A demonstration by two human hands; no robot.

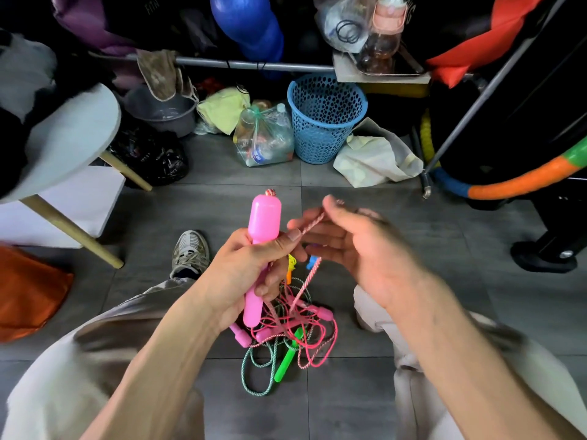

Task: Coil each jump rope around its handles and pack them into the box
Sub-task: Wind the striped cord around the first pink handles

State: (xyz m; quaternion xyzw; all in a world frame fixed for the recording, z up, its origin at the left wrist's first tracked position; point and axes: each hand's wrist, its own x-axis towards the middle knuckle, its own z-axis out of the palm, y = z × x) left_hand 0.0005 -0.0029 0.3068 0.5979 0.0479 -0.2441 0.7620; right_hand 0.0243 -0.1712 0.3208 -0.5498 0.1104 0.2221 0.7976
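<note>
Looking down past our knees, we find the nearest stretch of grey tiled floor (444, 328) bare on both sides of a tangled heap of jump ropes (286, 331) lying between our legs — pink, green and red-and-white cords knotted over each other, with a green handle (287, 360) pointing away and slightly right and smaller pink handles poking out of the pile. Above the heap our left hand (244, 271) grips a pink handle (262, 249) around its narrow middle; its long axis runs nearly upright, the fat end tipped away from us and the slim end aimed down at the heap, a small knot of cord showing at the top. From there a red-and-white cord (313, 220) runs up across our right hand (352, 246), whose fingers are spread and relaxed; motion blur keeps us from telling whether they pinch the cord or merely carry it. A white sneaker (190, 250) sits just left of the hands. Room narrows farther out: a round stool (63, 144) crowds the left edge, a striped hoop (521, 182) the right, and a blue perforated basket (325, 119) and a bag of bottles (263, 138) stand side by side along the back under a grey rail (254, 64).
</note>
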